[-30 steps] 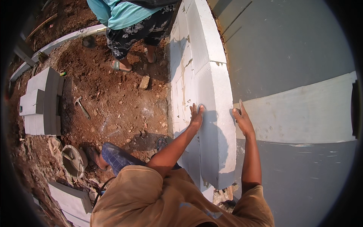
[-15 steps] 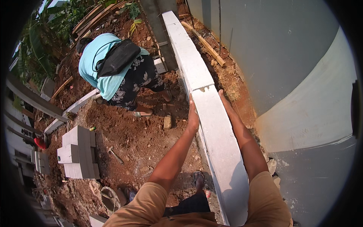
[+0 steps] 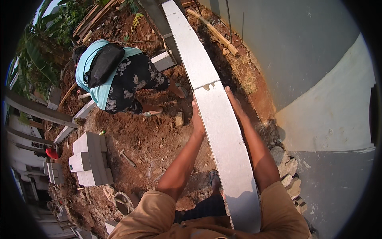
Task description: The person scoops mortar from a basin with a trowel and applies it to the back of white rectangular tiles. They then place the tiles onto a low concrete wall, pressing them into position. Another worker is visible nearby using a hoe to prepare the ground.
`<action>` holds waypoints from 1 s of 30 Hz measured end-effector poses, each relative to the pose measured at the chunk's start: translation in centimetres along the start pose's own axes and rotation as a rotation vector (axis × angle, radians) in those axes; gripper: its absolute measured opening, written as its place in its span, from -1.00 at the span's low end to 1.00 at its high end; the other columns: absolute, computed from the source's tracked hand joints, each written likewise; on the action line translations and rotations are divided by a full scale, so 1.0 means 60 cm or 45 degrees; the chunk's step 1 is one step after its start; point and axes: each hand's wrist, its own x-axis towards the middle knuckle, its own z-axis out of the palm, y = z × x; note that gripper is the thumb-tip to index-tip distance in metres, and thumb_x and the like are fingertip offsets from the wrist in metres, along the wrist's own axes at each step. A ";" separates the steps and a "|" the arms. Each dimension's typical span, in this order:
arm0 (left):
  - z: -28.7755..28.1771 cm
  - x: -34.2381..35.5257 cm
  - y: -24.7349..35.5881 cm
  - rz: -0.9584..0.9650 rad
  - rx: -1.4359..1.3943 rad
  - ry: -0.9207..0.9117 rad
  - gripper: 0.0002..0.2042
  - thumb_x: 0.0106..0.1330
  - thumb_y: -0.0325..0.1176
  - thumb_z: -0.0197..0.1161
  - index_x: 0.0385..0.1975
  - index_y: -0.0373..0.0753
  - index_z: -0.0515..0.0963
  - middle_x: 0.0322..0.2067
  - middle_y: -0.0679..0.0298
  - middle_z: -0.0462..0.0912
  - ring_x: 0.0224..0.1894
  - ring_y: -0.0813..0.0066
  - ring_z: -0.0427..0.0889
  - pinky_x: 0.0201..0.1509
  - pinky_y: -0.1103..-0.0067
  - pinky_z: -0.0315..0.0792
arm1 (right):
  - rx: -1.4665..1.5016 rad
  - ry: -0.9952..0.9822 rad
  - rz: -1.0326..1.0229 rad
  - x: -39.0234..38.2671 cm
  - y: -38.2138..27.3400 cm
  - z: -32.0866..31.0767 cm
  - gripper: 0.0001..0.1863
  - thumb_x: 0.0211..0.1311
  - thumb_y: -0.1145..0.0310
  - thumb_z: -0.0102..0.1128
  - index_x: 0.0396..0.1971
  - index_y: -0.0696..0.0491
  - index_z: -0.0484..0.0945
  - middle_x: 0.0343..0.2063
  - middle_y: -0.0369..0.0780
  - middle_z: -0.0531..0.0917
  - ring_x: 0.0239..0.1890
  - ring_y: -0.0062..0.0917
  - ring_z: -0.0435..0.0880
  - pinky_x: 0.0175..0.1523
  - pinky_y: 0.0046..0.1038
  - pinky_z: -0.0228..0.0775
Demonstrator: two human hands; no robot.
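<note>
A low wall of pale grey blocks runs from the top of the view down to me. Its nearest white block [image 3: 227, 139] sits on top of the row. My left hand [image 3: 197, 117] presses flat against the block's left face. My right hand [image 3: 234, 101] lies flat against its right face, fingers stretched toward the joint with the block beyond [image 3: 191, 51]. Both hands clasp the block from the two sides.
Another person [image 3: 115, 75] in a light blue shirt with a black bag bends over the red soil to the left. A stack of grey blocks [image 3: 89, 157] and a hammer [image 3: 126, 157] lie on the ground. A grey wall [image 3: 302, 51] rises on the right, rubble stones [image 3: 284, 163] at its foot.
The view has swung up along the wall, so the block row now appears edge-on from above. My hands slid from the block's top face to its two sides.
</note>
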 end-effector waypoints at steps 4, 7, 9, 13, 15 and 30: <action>-0.003 -0.008 0.014 0.086 -0.009 0.069 -0.22 0.50 0.34 -0.34 0.45 -0.18 0.18 0.33 0.08 0.38 0.31 0.19 0.42 0.37 0.33 0.34 | -0.265 0.075 0.151 -0.026 -0.058 0.040 0.05 0.25 -0.52 -0.08 0.29 0.23 0.42 0.26 0.00 0.49 0.30 -0.24 0.42 0.38 -0.27 0.22; -0.004 -0.010 0.018 -0.062 0.220 0.144 -0.26 0.52 0.33 -0.42 0.57 0.05 -0.16 0.51 0.13 0.04 0.49 0.18 0.18 0.50 0.27 0.16 | -0.680 0.059 0.141 -0.035 -0.053 -0.013 0.17 0.12 -0.69 -0.41 0.54 -0.09 0.05 0.52 -0.01 0.02 0.55 -0.11 0.00 0.54 0.04 -0.15; 0.014 -0.048 0.035 0.068 0.526 0.417 -0.15 0.46 0.40 -0.36 0.55 -0.11 -0.09 0.54 0.09 -0.06 0.54 0.16 0.06 0.56 0.23 -0.03 | -0.482 0.090 0.042 -0.111 -0.077 -0.038 0.08 0.28 -0.57 -0.36 0.56 -0.03 -0.10 0.54 -0.01 -0.02 0.56 -0.17 -0.01 0.55 0.04 -0.17; 0.024 -0.199 0.092 -0.009 0.582 0.423 -0.12 0.42 0.42 -0.22 0.57 0.00 -0.20 0.57 0.07 -0.19 0.58 0.08 -0.08 0.55 0.00 -0.20 | -0.951 0.220 0.148 -0.360 -0.114 -0.112 -0.10 0.41 -0.26 0.03 0.50 0.07 0.10 0.40 0.07 0.31 0.45 -0.16 0.28 0.49 -0.24 0.06; 0.028 -0.258 0.088 -0.144 0.677 0.371 -0.09 0.39 0.38 -0.03 0.57 0.03 -0.21 0.55 -0.01 -0.18 0.57 -0.02 -0.10 0.52 -0.04 -0.10 | -1.113 0.214 0.287 -0.511 -0.081 -0.174 -0.17 0.42 -0.20 0.06 0.47 0.07 0.19 0.35 0.09 0.37 0.42 -0.16 0.34 0.45 -0.23 0.15; 0.101 -0.363 0.038 -0.681 0.780 -0.075 0.03 0.35 0.19 0.16 0.56 -0.08 -0.40 0.47 -0.13 0.04 0.23 -0.03 0.44 -0.05 0.13 0.58 | -0.771 0.461 0.331 -1.059 0.005 0.278 -0.54 0.15 0.22 0.46 -0.01 0.14 0.61 -0.21 -0.08 0.68 -0.17 -0.22 0.70 -0.05 -0.29 0.53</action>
